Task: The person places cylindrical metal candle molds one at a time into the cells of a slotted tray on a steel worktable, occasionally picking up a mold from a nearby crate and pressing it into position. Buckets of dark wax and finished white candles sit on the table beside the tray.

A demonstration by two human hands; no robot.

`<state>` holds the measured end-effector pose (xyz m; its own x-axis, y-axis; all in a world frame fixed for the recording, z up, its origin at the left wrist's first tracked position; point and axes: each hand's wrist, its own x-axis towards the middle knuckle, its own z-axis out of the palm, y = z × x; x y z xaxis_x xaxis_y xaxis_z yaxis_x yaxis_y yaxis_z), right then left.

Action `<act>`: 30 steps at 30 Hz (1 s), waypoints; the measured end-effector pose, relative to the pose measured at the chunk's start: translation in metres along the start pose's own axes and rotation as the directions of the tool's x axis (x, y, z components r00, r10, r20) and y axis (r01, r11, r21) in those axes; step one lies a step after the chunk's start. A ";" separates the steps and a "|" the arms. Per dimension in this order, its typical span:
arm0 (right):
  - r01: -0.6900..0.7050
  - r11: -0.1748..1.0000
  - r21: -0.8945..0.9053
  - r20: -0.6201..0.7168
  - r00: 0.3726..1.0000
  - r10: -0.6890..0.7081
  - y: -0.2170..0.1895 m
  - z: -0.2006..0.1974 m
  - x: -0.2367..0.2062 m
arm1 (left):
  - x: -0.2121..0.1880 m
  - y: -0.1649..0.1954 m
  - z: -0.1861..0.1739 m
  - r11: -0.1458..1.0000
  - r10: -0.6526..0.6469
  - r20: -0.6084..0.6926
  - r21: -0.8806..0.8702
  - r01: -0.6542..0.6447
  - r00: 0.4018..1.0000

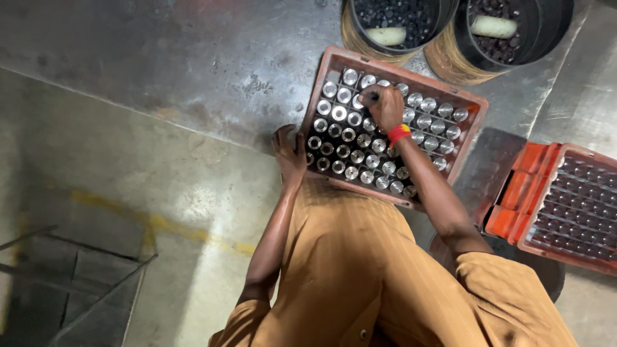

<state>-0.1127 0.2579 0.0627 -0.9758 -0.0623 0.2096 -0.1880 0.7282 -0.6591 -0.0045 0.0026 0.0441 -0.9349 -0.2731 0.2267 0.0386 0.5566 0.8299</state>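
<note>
An orange plastic crate [319, 83] lies on the floor in front of me, its grid cells filled with several shiny metal cylinders [424, 121] standing on end. My right hand [387, 109], with a red band at the wrist, is over the crate's upper middle, its fingers closed on a small dark cylindrical part [373, 96]. My left hand [289, 154] rests flat on the crate's near left corner, fingers apart and holding nothing. My brown shirt fills the lower middle of the view.
Two round black bins [360, 35] [553, 32] holding dark pieces and a pale roll each stand beyond the crate. A second orange crate [514, 205] of dark parts sits at the right. A metal frame [96, 295] stands at the lower left, beside a yellow floor line [167, 225].
</note>
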 end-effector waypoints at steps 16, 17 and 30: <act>-0.136 0.894 -0.428 0.469 0.812 0.348 0.115 -0.195 0.111 | 0.010 -0.001 0.021 0.936 -0.221 0.091 0.300 0.185 0.971; -0.124 0.908 -0.401 0.514 0.790 0.335 0.113 -0.191 0.114 | 0.010 0.000 0.021 0.933 -0.226 0.088 0.307 0.190 0.970; -0.019 0.960 -0.278 0.557 0.811 0.177 0.115 -0.175 0.117 | 0.014 0.020 0.018 0.900 -0.255 0.033 0.373 0.225 0.966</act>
<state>-0.2286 0.4534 0.1378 -0.8871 -0.3019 -0.3493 -0.1314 0.8904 -0.4359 -0.0230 0.0235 0.0547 -0.9250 -0.3797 -0.0096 -0.3069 0.7322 0.6080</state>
